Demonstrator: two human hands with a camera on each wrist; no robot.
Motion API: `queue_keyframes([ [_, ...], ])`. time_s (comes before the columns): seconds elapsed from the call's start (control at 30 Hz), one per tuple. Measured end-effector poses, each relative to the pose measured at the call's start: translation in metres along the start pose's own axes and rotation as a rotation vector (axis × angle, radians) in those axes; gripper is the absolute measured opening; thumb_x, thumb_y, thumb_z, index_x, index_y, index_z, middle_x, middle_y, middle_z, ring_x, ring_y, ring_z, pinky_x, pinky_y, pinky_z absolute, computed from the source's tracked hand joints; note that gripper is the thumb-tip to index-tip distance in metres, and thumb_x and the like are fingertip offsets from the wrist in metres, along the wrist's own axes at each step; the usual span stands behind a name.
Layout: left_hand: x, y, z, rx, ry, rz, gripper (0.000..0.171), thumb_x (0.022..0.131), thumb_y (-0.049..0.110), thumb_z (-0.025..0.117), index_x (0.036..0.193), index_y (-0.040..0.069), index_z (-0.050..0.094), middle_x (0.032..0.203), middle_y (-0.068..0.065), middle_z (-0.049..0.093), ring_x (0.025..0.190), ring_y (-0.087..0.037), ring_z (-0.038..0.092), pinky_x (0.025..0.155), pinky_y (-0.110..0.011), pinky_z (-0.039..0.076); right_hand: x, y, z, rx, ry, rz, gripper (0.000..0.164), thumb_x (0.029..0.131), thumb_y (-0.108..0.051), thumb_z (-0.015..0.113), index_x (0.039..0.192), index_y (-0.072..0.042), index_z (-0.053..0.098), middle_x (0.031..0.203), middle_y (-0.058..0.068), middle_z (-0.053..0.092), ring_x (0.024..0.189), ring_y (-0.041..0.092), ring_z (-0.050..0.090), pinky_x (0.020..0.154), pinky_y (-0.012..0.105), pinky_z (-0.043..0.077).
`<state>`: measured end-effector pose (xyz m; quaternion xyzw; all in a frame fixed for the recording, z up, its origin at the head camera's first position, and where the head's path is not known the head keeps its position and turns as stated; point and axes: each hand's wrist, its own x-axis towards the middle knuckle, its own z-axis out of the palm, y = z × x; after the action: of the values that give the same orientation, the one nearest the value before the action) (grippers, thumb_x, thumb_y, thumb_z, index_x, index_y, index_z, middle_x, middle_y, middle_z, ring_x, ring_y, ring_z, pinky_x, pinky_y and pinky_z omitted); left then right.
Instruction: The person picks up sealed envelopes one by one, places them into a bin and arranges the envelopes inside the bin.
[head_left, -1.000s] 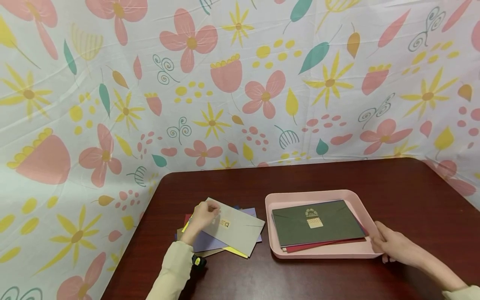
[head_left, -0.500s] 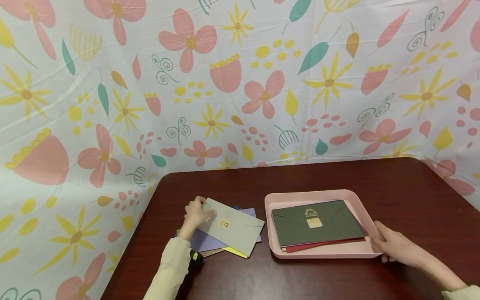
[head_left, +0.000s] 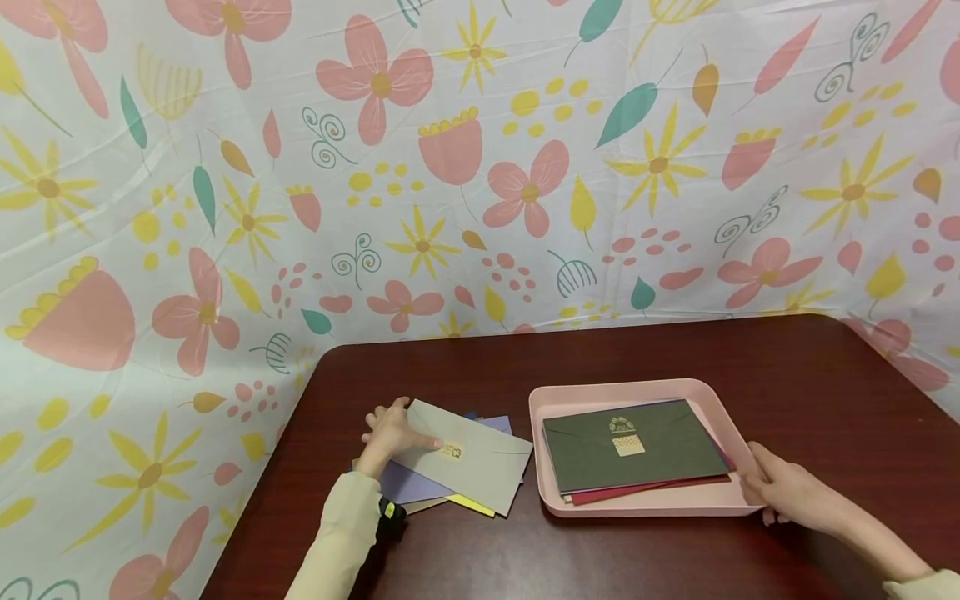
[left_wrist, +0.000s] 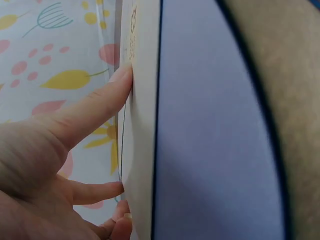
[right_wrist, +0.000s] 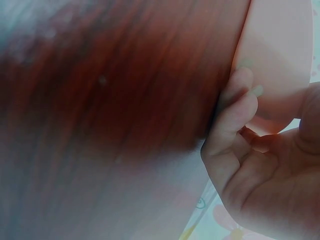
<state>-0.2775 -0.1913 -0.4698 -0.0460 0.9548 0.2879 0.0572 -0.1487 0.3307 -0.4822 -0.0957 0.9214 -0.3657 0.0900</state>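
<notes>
A pale grey envelope (head_left: pixel 480 467) with a small gold print lies slanted on top of a loose pile of envelopes. My left hand (head_left: pixel 392 435) holds it by its left end, the thumb (left_wrist: pixel 102 100) flat on its face and the other fingers at the edge. Beneath it, a lilac envelope (left_wrist: pixel 205 125) and a yellow envelope (head_left: pixel 471 503) stick out. On the right, my right hand (head_left: pixel 787 487) grips the lower right corner of a pink tray (head_left: pixel 652 507), its fingers curled under the rim in the right wrist view.
A dark green envelope (head_left: pixel 630 446) with gold print tops a stack inside the tray, above a red envelope (head_left: pixel 630 492). The dark reddish wooden table (head_left: pixel 600 554) ends at a flower-patterned cloth (head_left: pixel 480 167) behind and on the left.
My left hand has opened out and moved left, then set its thumb on the grey envelope, which has shifted slightly right. My right hand and the tray have stayed put.
</notes>
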Motion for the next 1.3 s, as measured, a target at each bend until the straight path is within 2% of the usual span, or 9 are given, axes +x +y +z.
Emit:
queue_keyframes([
  [0.33, 0.002, -0.005, -0.001, -0.02, -0.02, -0.012, 0.094, 0.062, 0.032, 0.092, 0.138, 0.003, 0.045, 0.129, -0.029, 0.049, 0.121, -0.05, 0.035, 0.096, -0.078, 0.021, 0.001, -0.002, 0.0, -0.018, 0.012, 0.016, 0.006, 0.101, -0.007, 0.042, 0.1, -0.002, 0.039, 0.067, -0.001, 0.048, 0.048, 0.007, 0.053, 0.044, 0.025, 0.044],
  [0.6, 0.001, -0.012, -0.012, -0.079, -0.007, -0.033, 0.069, 0.067, 0.023, 0.09, 0.121, 0.003, 0.052, 0.12, -0.021, 0.058, 0.12, -0.047, 0.043, 0.1, -0.079, 0.015, 0.003, -0.002, 0.0, -0.031, 0.017, 0.013, 0.006, 0.101, -0.007, 0.042, 0.101, -0.002, 0.039, 0.067, -0.001, 0.048, 0.048, 0.007, 0.053, 0.044, 0.025, 0.043],
  [0.7, -0.002, -0.017, -0.019, -0.08, 0.005, -0.027, 0.06, 0.069, 0.024, 0.088, 0.113, 0.001, 0.055, 0.107, -0.018, 0.059, 0.105, -0.039, 0.051, 0.096, -0.069, 0.028, 0.003, -0.002, 0.0, -0.032, 0.014, 0.017, 0.006, 0.101, -0.007, 0.042, 0.101, -0.002, 0.039, 0.066, -0.001, 0.048, 0.048, 0.007, 0.053, 0.044, 0.025, 0.043],
  [0.8, -0.004, -0.023, -0.026, -0.122, 0.011, -0.001, 0.046, 0.071, 0.022, 0.087, 0.097, -0.001, 0.057, 0.082, -0.01, 0.052, 0.078, -0.026, 0.048, 0.076, -0.046, 0.038, 0.003, -0.002, 0.0, -0.031, 0.01, 0.017, 0.007, 0.101, -0.007, 0.042, 0.101, -0.001, 0.038, 0.067, -0.001, 0.048, 0.048, 0.007, 0.053, 0.044, 0.025, 0.043],
  [0.87, -0.005, -0.029, -0.029, -0.159, 0.007, 0.024, 0.039, 0.072, 0.022, 0.086, 0.077, 0.004, 0.052, 0.067, -0.003, 0.038, 0.063, -0.018, 0.036, 0.061, -0.034, 0.033, 0.003, -0.002, -0.001, -0.026, 0.006, 0.016, 0.008, 0.101, -0.007, 0.042, 0.103, 0.0, 0.038, 0.066, -0.001, 0.049, 0.048, 0.007, 0.053, 0.044, 0.026, 0.043],
  [0.97, -0.007, -0.036, -0.033, -0.195, -0.009, 0.047, 0.052, 0.073, 0.023, 0.085, 0.063, 0.013, 0.035, 0.059, 0.003, 0.02, 0.054, -0.013, 0.021, 0.05, -0.027, 0.023, 0.002, -0.001, -0.001, -0.015, -0.004, 0.016, 0.011, 0.101, -0.007, 0.042, 0.107, 0.001, 0.038, 0.066, -0.001, 0.049, 0.048, 0.007, 0.053, 0.044, 0.026, 0.043],
  [1.07, -0.009, -0.041, -0.038, -0.238, -0.052, 0.053, 0.053, 0.077, 0.023, 0.082, 0.062, 0.014, 0.032, 0.056, 0.004, 0.018, 0.051, -0.012, 0.019, 0.048, -0.026, 0.021, 0.001, 0.0, -0.001, -0.007, -0.009, 0.016, 0.014, 0.101, -0.007, 0.042, 0.11, 0.002, 0.037, 0.065, -0.001, 0.049, 0.048, 0.008, 0.053, 0.044, 0.026, 0.043],
  [1.17, -0.011, -0.047, -0.044, -0.342, -0.139, 0.051, 0.048, 0.084, 0.018, 0.076, 0.066, 0.012, 0.032, 0.056, 0.003, 0.02, 0.05, -0.011, 0.019, 0.048, -0.025, 0.023, 0.001, 0.001, -0.001, -0.003, -0.009, 0.019, 0.013, 0.101, -0.008, 0.042, 0.108, 0.002, 0.038, 0.066, -0.001, 0.049, 0.048, 0.008, 0.053, 0.044, 0.026, 0.044],
  [1.3, -0.014, -0.057, -0.049, -0.493, -0.294, 0.064, 0.039, 0.095, 0.019, 0.063, 0.077, 0.01, 0.029, 0.06, 0.004, 0.04, 0.052, -0.008, 0.041, 0.052, -0.025, 0.039, 0.002, 0.0, -0.001, 0.002, -0.016, 0.026, 0.015, 0.101, -0.009, 0.042, 0.11, 0.002, 0.038, 0.067, 0.0, 0.049, 0.049, 0.008, 0.053, 0.045, 0.026, 0.044],
])
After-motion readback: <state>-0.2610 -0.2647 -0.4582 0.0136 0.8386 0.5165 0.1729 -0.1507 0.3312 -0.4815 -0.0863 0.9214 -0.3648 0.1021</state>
